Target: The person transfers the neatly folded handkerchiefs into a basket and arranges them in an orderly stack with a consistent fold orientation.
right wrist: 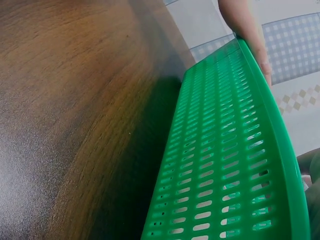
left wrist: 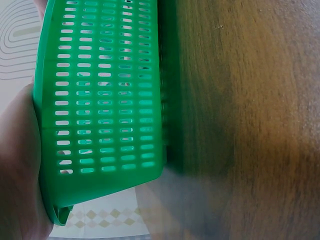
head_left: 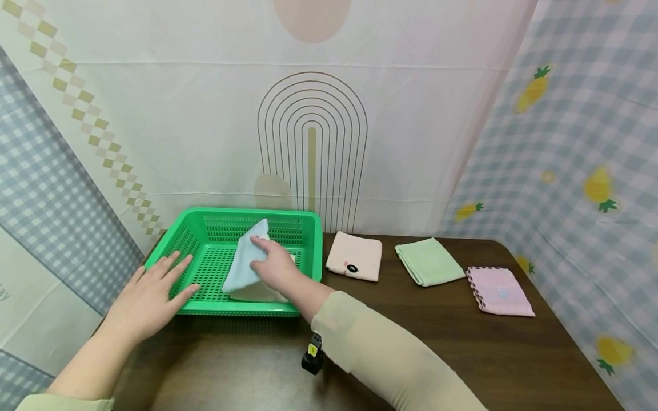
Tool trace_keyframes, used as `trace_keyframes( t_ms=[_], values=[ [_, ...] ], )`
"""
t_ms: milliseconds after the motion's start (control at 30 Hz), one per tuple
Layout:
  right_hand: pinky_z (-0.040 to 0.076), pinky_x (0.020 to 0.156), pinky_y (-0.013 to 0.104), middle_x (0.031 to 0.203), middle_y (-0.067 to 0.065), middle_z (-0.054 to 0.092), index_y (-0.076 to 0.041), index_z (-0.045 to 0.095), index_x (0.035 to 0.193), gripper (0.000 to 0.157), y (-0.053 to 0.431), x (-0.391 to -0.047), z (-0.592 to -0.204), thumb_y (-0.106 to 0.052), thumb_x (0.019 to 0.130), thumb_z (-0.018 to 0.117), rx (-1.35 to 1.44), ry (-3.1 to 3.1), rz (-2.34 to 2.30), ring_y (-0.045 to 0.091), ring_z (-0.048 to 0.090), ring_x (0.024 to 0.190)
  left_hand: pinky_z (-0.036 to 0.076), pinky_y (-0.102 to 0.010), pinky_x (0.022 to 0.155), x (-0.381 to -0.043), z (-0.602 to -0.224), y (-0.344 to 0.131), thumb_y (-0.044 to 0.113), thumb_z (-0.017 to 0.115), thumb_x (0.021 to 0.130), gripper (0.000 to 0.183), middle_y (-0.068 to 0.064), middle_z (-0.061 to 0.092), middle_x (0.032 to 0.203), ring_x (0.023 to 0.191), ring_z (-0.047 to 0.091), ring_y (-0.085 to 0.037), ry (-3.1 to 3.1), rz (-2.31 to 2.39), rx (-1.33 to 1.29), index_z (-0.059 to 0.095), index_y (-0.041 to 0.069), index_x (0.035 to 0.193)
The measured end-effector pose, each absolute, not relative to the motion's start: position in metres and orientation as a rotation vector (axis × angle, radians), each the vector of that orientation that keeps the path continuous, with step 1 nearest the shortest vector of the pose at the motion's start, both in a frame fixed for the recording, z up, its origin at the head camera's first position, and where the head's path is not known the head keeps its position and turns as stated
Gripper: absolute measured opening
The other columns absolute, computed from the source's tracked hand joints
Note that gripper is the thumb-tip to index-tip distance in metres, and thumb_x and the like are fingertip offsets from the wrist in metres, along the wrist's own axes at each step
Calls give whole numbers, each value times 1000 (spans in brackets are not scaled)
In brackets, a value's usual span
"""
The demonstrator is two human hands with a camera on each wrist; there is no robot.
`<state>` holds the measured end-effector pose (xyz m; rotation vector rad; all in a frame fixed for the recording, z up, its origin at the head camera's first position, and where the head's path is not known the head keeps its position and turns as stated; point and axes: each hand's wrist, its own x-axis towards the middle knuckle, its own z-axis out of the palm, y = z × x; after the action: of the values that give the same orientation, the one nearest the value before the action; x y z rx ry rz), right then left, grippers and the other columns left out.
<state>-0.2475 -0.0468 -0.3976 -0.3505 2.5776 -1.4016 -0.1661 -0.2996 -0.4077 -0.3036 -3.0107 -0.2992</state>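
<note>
My right hand (head_left: 277, 265) reaches into a green plastic basket (head_left: 317, 245) and holds a folded light blue towel (head_left: 241, 265), which stands tilted with one corner up near the far wall. Under the blue towel, a cream-coloured cloth (head_left: 257, 293) lies on the basket floor, partly covered. My left hand (head_left: 146, 299) rests at the basket's front left corner, fingers spread and straight over the rim. In the left wrist view, the left hand (left wrist: 20, 160) lies along the rim of the basket's slotted side. The right wrist view shows the basket's front wall (right wrist: 215, 150), with the towel hidden.
Right of the basket, three folded towels lie in a row: a cream one with a dark patch (head_left: 354, 257), a green one (head_left: 430, 262) and a pink one with a checked edge (head_left: 501, 291). They lie on a dark wooden table (head_left: 411, 319). Patterned curtains (head_left: 401, 142) hang behind.
</note>
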Motion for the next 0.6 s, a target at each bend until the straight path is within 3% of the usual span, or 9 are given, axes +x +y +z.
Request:
trace_keyframes(
  t_ms=[133, 467, 600],
  values=[
    [50, 94, 30, 154, 4, 42, -27, 48, 149, 60, -45, -248, -399, -10, 94, 66, -378, 2570, -1338, 19, 50, 129, 11, -69, 112, -166, -408, -300, 60, 44, 100, 77, -22, 24, 160, 143, 23, -50, -3008, -297, -308, 23, 17, 160],
    [48, 101, 34, 156, 6, 39, -22, 45, 151, 65, -42, -246, -398, -6, 92, 66, -357, 2561, -1280, 24, 43, 137, 7, -69, 113, -168, -412, -302, 59, 45, 100, 77, -22, 24, 160, 142, 25, -49, -2982, -305, -322, 20, 19, 160],
    [51, 92, 32, 156, 7, 39, -19, 44, 152, 67, -40, -247, -400, -2, 90, 64, -343, 2559, -1256, 22, 45, 134, 8, -70, 113, -167, -412, -302, 59, 45, 100, 77, -22, 25, 160, 142, 25, -49, -2986, -303, -316, 20, 19, 160]
  ],
)
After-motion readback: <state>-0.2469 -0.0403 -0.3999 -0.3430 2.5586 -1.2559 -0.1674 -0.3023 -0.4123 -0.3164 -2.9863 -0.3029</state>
